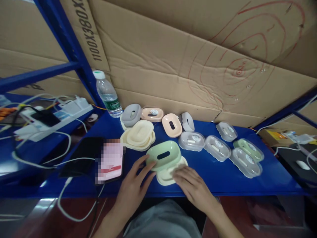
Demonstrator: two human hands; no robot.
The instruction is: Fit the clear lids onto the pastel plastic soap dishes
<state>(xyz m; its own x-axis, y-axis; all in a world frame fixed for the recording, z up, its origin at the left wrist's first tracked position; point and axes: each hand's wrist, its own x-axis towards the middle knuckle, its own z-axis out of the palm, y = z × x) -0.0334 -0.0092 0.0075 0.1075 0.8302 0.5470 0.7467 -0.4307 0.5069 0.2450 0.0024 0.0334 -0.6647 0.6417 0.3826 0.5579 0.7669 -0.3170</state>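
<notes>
My left hand (140, 177) has its fingertips and thumb at the left rim of a pale green soap dish (176, 152) with a slot in its middle. This dish is tilted and partly covers a cream tray (163, 178) near the table's front edge. At the tray's right side is my right hand (189, 181), its fingers bent over the edge and slightly blurred; the fingertips' underside is hidden. Just behind the left hand lies a stack of cream trays (140, 133).
Behind stand a grey dish (131, 115), peach dishes (170, 119) and a water bottle (108, 94). Several clear-covered grey dishes (218, 148) and a covered green one (249, 149) spread right. A phone (111, 162), cables and a power strip (54, 119) lie left.
</notes>
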